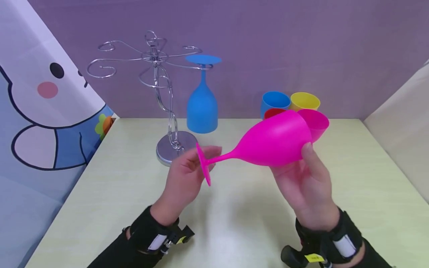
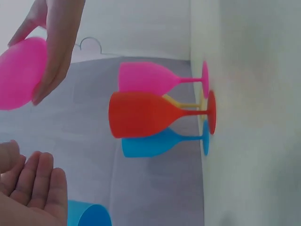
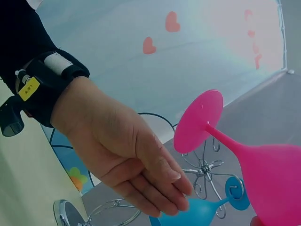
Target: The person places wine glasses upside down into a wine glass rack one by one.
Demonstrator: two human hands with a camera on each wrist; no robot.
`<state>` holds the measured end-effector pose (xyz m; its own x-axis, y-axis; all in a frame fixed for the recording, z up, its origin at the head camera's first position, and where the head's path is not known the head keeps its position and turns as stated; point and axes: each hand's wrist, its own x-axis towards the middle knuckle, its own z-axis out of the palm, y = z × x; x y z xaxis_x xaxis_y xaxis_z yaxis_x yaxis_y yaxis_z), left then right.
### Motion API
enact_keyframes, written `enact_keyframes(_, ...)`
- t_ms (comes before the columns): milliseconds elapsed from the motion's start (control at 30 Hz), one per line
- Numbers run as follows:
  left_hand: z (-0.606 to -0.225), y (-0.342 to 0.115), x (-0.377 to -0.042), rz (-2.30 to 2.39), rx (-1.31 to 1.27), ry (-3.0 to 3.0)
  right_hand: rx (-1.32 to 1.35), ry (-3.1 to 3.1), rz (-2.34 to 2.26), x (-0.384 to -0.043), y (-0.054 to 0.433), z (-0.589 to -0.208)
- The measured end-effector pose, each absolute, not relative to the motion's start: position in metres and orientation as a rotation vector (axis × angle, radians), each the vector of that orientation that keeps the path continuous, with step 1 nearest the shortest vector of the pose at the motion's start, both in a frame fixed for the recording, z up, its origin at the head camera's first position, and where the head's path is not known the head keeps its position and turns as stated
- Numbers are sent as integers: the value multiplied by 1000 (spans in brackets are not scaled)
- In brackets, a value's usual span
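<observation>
A bright pink plastic goblet lies tilted in mid-air, its foot toward the left. My right hand holds it by the bowl near the rim, thumb on the near side. Close to the goblet's foot is my left hand, partly behind it in the head view. In the right wrist view, the left hand has loosely bent fingers and grips nothing. Behind the hands stands a silver wire glass rack with curled arms. From one right-hand arm a blue goblet hangs upside down by its foot.
Upright goblets cluster at the table's back right: pink, red, blue and yellow. The pale table meets a purple backdrop. A cartoon-printed cloth hangs along the left side.
</observation>
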<state>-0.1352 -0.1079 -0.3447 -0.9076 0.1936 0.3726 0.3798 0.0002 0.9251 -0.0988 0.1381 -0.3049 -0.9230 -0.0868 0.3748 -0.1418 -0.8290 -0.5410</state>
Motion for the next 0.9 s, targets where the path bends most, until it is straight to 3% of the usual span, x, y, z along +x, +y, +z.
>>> enact_keyframes(600,-338,-112,-128,-2118,-561,-1921,464,-1157,2845,-92,132,-303)
enact_keyframes(900,-326,-111,-123,-2586,-459,-1600,388,-1283,2823,-90,130,-302)
